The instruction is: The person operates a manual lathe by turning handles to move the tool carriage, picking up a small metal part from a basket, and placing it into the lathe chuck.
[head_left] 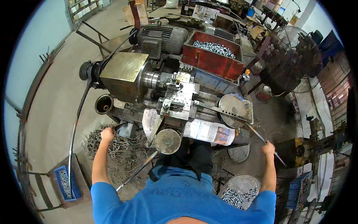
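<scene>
My right hand (267, 148) is wrapped round a long metal lever rod (257, 133), which runs down from the right end of the lathe. At the left, my left hand (108, 133) is closed beside a small grey metal block (126, 130). A dark piece lies between that hand and the block; whatever the fingers hold is too small to make out. Between my arms stands the lathe, with its chuck (151, 80) and a shiny tool slide (180, 98). A second lever (137, 170) slants down from a round plate (167, 141) and no hand touches it.
A red bin (209, 59) of small metal parts sits behind the slide, on a blue crate (210, 80). Metal shavings (115, 147) cover the floor at left. A basket (244, 183) of parts stands low right, a blue tray (64, 183) far left, a large fan (291, 52) at right.
</scene>
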The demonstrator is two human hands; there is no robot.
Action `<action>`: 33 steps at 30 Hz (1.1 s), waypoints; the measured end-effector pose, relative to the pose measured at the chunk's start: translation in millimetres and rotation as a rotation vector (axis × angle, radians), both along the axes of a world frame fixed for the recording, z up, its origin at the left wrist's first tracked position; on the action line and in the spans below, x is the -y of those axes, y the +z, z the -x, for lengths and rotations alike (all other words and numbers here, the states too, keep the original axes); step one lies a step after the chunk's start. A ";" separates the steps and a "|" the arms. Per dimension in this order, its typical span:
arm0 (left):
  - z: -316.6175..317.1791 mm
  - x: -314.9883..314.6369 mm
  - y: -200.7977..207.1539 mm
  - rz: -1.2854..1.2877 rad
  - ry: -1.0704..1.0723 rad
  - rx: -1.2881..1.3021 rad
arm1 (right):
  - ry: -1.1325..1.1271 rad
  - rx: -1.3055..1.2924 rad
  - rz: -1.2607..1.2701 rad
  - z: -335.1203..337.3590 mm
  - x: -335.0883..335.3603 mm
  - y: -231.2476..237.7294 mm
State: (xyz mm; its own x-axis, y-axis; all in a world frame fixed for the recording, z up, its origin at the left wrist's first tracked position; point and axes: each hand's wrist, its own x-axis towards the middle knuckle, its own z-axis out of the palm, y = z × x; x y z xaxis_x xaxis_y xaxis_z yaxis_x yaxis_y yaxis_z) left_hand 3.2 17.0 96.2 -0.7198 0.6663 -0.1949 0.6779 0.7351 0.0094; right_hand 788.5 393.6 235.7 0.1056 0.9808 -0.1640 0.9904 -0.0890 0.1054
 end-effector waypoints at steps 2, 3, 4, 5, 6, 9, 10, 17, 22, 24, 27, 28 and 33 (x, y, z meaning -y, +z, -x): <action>-3.2 12.5 -2.5 -0.004 0.050 0.060 | 0.072 0.073 -0.352 -78.2 -2.8 -64.9; -1.0 39.2 -10.0 0.015 0.077 0.050 | 0.047 0.129 -0.341 -57.2 2.9 -60.0; -0.8 50.1 -11.8 0.065 0.136 0.033 | 0.039 0.114 -0.339 -53.7 15.8 -62.0; -3.3 61.7 -7.0 0.088 0.189 0.150 | 0.029 0.100 -0.336 -50.1 27.0 -65.3; 7.0 93.8 -30.6 0.036 0.191 0.110 | 0.034 0.080 -0.335 -42.5 34.2 -66.5; -0.1 131.3 -53.5 0.005 0.268 0.087 | 0.053 0.037 -0.333 -14.7 101.6 -55.6; -7.4 127.5 -44.1 0.027 0.273 0.118 | 0.039 0.014 -0.345 -11.8 128.4 -62.2; 5.1 162.9 -86.4 -0.089 0.399 0.430 | -0.113 -0.513 -0.218 103.9 235.3 -33.0; -3.5 100.0 -43.3 -0.045 0.299 0.462 | -0.156 -0.542 -0.232 127.1 252.4 -30.8; -4.6 88.0 -34.1 -0.054 0.255 0.415 | -0.174 -0.640 -0.202 129.0 255.7 -27.7; -0.4 91.3 -46.7 -0.094 0.249 0.439 | -0.166 -0.635 -0.192 128.1 252.6 -27.1; 1.2 92.5 -49.3 -0.081 0.254 0.444 | -0.152 -0.608 -0.208 124.6 250.9 -33.4; 0.3 64.5 -27.0 -0.125 0.177 0.586 | 0.055 -0.120 -0.412 48.2 200.4 -47.8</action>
State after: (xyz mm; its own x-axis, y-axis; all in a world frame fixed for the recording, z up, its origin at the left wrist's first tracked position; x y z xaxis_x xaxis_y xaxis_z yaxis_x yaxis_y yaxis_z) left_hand 3.0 -47.5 69.1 -0.6184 0.5898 -0.5194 0.4020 0.8053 0.4357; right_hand 740.3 193.2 187.9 0.0549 0.9707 0.2341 0.9980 -0.0458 -0.0444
